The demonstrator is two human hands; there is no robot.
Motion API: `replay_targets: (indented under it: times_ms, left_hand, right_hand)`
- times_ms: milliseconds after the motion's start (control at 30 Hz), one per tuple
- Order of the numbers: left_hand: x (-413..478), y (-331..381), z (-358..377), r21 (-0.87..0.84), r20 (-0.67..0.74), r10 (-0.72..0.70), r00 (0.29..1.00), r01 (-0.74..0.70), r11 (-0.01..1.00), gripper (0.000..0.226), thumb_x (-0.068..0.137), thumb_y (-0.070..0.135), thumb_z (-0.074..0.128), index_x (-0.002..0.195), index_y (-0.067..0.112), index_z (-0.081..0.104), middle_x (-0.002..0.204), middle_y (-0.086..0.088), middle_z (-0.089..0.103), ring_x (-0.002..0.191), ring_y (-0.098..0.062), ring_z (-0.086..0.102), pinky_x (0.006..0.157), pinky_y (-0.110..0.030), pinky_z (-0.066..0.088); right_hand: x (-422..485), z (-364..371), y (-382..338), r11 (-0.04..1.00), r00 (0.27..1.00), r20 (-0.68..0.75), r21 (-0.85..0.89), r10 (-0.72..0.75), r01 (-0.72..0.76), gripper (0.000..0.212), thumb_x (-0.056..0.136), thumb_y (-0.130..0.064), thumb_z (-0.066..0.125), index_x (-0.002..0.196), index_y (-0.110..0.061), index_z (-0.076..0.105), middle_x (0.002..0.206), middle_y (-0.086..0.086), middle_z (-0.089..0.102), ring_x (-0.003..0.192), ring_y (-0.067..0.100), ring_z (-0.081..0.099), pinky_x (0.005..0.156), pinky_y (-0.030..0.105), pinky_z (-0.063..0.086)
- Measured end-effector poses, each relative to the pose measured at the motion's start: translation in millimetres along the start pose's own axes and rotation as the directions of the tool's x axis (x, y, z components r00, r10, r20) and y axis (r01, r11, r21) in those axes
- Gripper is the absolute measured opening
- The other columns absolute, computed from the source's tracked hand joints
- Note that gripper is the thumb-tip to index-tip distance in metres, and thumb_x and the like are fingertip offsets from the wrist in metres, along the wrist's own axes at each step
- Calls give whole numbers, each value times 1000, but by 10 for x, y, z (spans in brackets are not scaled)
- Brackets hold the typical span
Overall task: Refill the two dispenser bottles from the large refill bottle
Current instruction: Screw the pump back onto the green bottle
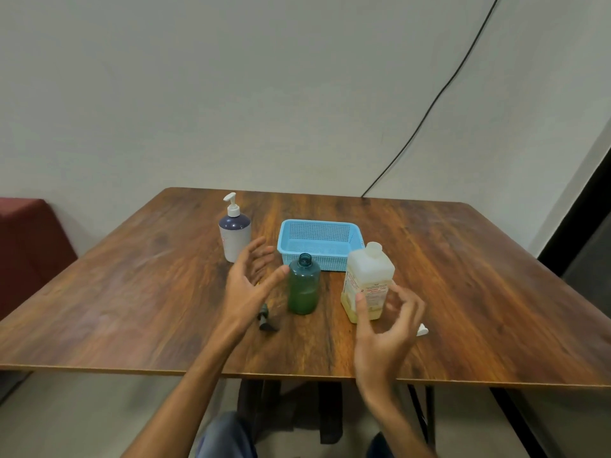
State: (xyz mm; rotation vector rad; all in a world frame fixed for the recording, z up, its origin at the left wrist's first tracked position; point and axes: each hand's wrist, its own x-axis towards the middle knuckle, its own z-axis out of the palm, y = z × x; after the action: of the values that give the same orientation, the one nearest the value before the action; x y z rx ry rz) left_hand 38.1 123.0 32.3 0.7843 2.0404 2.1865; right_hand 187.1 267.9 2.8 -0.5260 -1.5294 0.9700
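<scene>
A green dispenser bottle [304, 285] stands uncapped at the table's middle, partly filled with liquid. Its dark pump head [265, 319] lies on the table to its left. My left hand [252, 279] hovers open just left of the green bottle, thumb near its shoulder. The large translucent refill bottle [367, 282], with yellowish liquid low inside, stands upright to the right. My right hand [386, 328] is open with curled fingers right in front of it, thumb close to its label. A white-and-purple pump bottle [234, 234] stands further back left, pump on.
A light blue perforated basket [319, 241] sits behind the bottles. A small white cap [422, 330] lies on the wooden table [132, 292] right of my right hand. A black cable runs down the wall at the back right. A red seat is at far left.
</scene>
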Motion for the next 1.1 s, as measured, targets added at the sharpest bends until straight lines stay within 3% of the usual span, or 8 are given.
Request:
replay_targets:
  times_ms: [67,200,300,433,533,833,967,1100]
  left_hand:
    - [-56,36,-71,-26,-72,35,997,-37,999,57,84,17,76,136,16,54,122,-1,67,112,-10,66,92,-23,55]
    - [-148,8,-208,-36,-166,76,983,-83,996,37,88,7,70,124,9,62,113,-5,71,105,-12,69,89,-22,56]
    - [-185,-72,-323,1,-207,87,974,-89,996,32,88,6,69,120,9,65,111,-4,71,103,-11,69,89,-22,56]
    - [-175,-244,-485,97,-189,84,978,-66,993,34,88,4,70,120,10,65,112,-4,71,102,-15,69,91,-31,58]
    - [-148,-378,-600,283,3,81,997,-79,956,43,87,2,69,123,24,64,119,7,68,109,-10,65,95,-42,56]
    - [43,-556,-666,682,547,-42,836,-416,602,52,92,6,57,135,34,54,146,13,49,141,-2,35,121,-36,30]
    - [124,-551,-658,706,596,-75,800,-476,524,46,96,15,54,138,33,52,146,14,49,141,0,34,122,-31,25]
    - [128,-512,-703,701,591,-5,807,-510,498,37,96,28,56,133,31,56,134,12,57,125,-2,48,107,-30,43]
  right_hand:
    - [-165,79,-72,996,993,85,7,-85,85,30,88,-20,77,112,-16,60,110,-7,56,105,14,58,81,31,55]
    - [-428,314,-153,986,875,466,-29,-133,165,20,89,-23,75,106,-22,65,104,-14,59,101,9,59,82,29,54]
    - [-531,492,-122,979,809,578,-82,-108,189,19,89,-30,73,106,-25,65,106,-16,58,103,5,57,86,28,53]
    - [-551,658,-63,973,845,533,-170,-40,154,22,87,-31,73,107,-29,63,108,-17,55,103,2,55,86,29,53]
    - [-504,731,-20,967,920,392,-238,9,91,35,83,-25,78,111,-27,57,112,-13,48,102,6,54,81,33,56]
    - [-282,872,165,957,945,305,-289,118,-26,82,69,-24,89,135,-25,40,129,-5,45,121,13,48,95,38,54]
    - [-220,950,205,958,915,366,-276,173,-71,89,70,-27,89,141,-26,36,137,-7,49,125,8,47,100,28,47]
    - [-162,980,214,961,887,407,-248,218,-122,85,72,-24,89,143,-21,42,138,-6,54,120,1,43,96,19,35]
